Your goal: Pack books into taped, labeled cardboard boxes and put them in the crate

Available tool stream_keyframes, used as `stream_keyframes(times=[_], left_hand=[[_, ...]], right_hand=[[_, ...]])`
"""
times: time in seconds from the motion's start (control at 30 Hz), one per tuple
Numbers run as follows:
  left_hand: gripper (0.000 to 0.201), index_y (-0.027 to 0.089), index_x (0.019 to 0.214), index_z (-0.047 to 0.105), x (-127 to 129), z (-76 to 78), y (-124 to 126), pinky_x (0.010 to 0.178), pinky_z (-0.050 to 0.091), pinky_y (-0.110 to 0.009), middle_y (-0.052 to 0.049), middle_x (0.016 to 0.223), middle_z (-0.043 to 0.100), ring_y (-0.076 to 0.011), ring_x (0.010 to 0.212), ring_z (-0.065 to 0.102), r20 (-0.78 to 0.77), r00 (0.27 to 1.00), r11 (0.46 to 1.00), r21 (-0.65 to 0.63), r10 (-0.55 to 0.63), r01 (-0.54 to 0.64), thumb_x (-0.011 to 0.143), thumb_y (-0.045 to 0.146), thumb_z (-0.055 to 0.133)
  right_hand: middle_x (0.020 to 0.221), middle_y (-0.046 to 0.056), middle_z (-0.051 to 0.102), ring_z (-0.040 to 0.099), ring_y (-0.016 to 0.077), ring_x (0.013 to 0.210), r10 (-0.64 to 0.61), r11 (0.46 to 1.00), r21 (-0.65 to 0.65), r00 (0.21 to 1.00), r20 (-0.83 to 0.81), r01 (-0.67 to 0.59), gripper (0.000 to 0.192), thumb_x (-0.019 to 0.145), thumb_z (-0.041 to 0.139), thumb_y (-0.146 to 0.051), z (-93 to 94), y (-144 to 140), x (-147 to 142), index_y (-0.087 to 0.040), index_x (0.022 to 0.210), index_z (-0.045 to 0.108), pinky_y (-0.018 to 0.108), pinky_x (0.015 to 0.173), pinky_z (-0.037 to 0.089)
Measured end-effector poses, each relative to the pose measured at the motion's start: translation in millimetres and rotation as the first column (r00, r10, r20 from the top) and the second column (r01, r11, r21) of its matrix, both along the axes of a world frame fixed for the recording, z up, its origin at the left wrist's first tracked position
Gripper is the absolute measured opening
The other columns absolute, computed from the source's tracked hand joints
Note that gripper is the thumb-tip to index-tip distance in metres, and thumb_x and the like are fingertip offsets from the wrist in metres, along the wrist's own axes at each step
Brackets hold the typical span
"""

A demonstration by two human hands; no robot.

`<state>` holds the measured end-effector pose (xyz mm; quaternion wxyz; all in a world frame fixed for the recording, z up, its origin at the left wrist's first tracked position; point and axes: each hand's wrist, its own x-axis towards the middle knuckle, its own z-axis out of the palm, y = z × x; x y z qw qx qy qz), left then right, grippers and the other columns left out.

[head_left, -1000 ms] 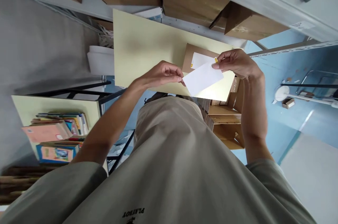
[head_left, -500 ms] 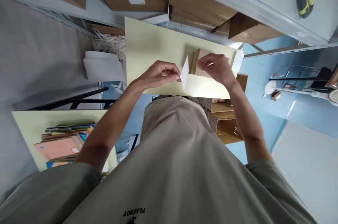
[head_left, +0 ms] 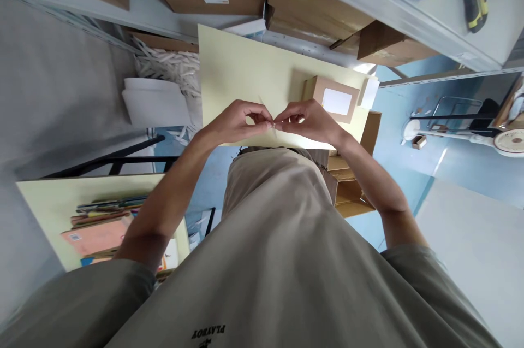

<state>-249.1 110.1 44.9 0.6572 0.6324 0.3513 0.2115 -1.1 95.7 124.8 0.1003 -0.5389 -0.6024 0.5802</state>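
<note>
Here, both hands' fingers pinch a tiny scrap together above the pale yellow table (head_left: 245, 72), cardboard boxes (head_left: 311, 4) behind.

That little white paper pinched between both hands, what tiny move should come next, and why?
Probably pull the fingertips gently apart. The left hand and right hand meet, pinching a thin white sheet edge-on above the yellow table. It looks gripped at one spot, as if to peel or split it, but I cannot tell for sure. The small box waits beside.
</note>
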Motion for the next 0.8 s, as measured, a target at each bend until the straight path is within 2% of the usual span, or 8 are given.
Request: stream_keyframes(times=[0.17,0.3,0.4,0.5,0.6,0.7,0.8], left_hand=[[0.02,0.021,0.093,0.086,-3,0.0,1,0.09,0.063,-0.031,-0.004,0.088,0.083,-0.0201,0.088,0.078,-0.011,0.999,1.0,0.003,-0.03,0.03,0.091,0.039,0.077],[0.024,0.021,0.091,0.086,-4,1.8,1,0.089,0.063,-0.031,-0.005,0.088,0.083,-0.0198,0.086,0.077,0.004,0.999,0.999,-0.002,-0.041,0.041,0.091,0.043,0.078],[0.029,0.02,0.091,0.085,-9,-4.8,3,0.088,0.063,-0.031,-0.005,0.088,0.083,-0.0196,0.085,0.076,0.003,0.999,0.999,-0.005,-0.036,0.036,0.091,0.049,0.078],[0.032,0.02,0.09,0.084,-20,-25.3,8,0.085,0.061,-0.031,-0.006,0.087,0.082,-0.0201,0.083,0.075,-0.051,0.999,1.0,0.005,-0.01,0.01,0.089,0.052,0.079],[0.033,0.019,0.087,0.083,-38,-55.4,15,0.08,0.058,-0.031,-0.006,0.083,0.081,-0.0206,0.079,0.072,-0.16,0.987,1.0,0.005,0.025,-0.025,0.085,0.052,0.079],[0.031,0.02,0.083,0.082,-61,-83.6,22,0.075,0.054,-0.03,-0.005,0.078,0.079,-0.0207,0.076,0.069,-0.279,0.957,0.997,-0.009,0.076,-0.082,0.083,0.051,0.081],[0.025,0.019,0.08,0.079,-92,-104.0,31,0.075,0.049,-0.028,-0.002,0.075,0.077,-0.0192,0.077,0.066,-0.402,0.903,0.985,-0.024,0.15,-0.174,0.085,0.043,0.082]], right_hand=[[0.09,0.004,0.081,0.067,0.0183,0.082,-0.02,1.0,-0.007,0.999,0.038,0.02,0.04,0.091,0.087,-0.062,-1.2,1,-8,-0.023,0.093,0.09,0.033,0.075,0.053],[0.087,0.004,0.081,0.068,0.0183,0.082,-0.023,1.0,0.006,0.998,0.065,0.022,0.031,0.093,0.083,-0.051,-5.8,0,-10,-0.021,0.089,0.087,0.033,0.076,0.053],[0.086,0.004,0.08,0.068,0.0182,0.081,-0.021,1.0,0.004,0.996,0.088,0.021,0.023,0.092,0.08,-0.042,-8.3,-1,-8,-0.02,0.087,0.086,0.033,0.076,0.053],[0.084,0.004,0.079,0.068,0.0182,0.08,-0.037,0.999,-0.013,0.99,0.137,0.039,0.019,0.09,0.079,-0.036,-9.9,-1,-6,-0.019,0.086,0.085,0.033,0.076,0.054],[0.083,0.005,0.079,0.069,0.0187,0.079,-0.069,0.996,-0.036,0.978,0.199,0.078,0.016,0.088,0.077,-0.033,-12.1,-1,-4,-0.018,0.084,0.084,0.033,0.075,0.054],[0.081,0.005,0.079,0.07,0.0192,0.078,-0.099,0.992,-0.056,0.97,0.224,0.114,0.015,0.086,0.077,-0.031,-15.3,-4,-2,-0.019,0.081,0.083,0.033,0.074,0.054],[0.08,0.005,0.078,0.071,0.0201,0.078,-0.122,0.988,-0.07,0.967,0.224,0.141,0.014,0.085,0.078,-0.032,-17.4,-8,2,-0.02,0.079,0.083,0.034,0.073,0.055]])
